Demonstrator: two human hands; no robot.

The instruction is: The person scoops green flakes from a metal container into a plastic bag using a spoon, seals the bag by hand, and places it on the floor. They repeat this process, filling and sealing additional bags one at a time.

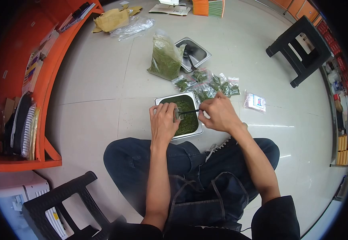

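Note:
Over a metal pan (200, 130) of chopped green dried herb (188, 125), my left hand (164, 120) is closed on a small clear plastic bag (176, 115). Its fingers curl around the bag near the pan's left side. My right hand (221, 113) pinches the handle of a black spoon (190, 112), whose tip reaches to the bag's mouth. How much herb is in the bag cannot be made out. Beyond the pan lie several small zip bags (218, 85) filled with green herb.
A large clear bag of green herb (164, 60) stands beyond the pan, beside a second metal pan (206, 55) with a black utensil (191, 62). A pack of plastic bags (256, 102) lies to the right. Black stools (302, 50) and an orange shelf (48, 104) flank the floor.

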